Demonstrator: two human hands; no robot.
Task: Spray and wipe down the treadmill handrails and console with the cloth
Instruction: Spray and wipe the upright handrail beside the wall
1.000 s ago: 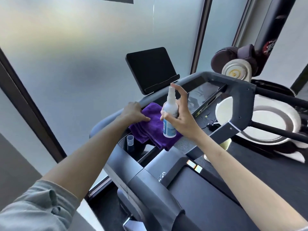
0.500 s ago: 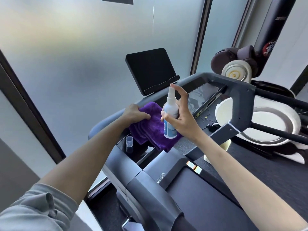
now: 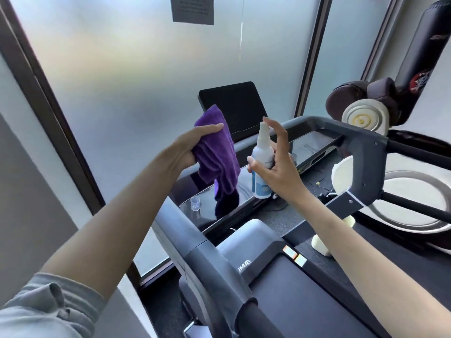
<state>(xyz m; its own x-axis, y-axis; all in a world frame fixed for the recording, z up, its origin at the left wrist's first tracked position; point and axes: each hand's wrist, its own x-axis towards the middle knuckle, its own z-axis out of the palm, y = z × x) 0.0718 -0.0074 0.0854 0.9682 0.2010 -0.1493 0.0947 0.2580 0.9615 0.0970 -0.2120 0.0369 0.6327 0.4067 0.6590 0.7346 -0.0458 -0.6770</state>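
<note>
The left hand (image 3: 192, 147) gripped the soft, limp purple cloth (image 3: 217, 152), bunched and lifted above the console (image 3: 310, 145). The right hand (image 3: 275, 164) held the light, likely slippery spray bottle (image 3: 262, 164) by its body, index finger raised over the nozzle.

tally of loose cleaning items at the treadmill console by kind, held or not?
Purple cloth: 1, gripped by left hand
Spray bottle: 1, held by right hand
Small clear cup: 1, standing on the console
Total: 3
</note>
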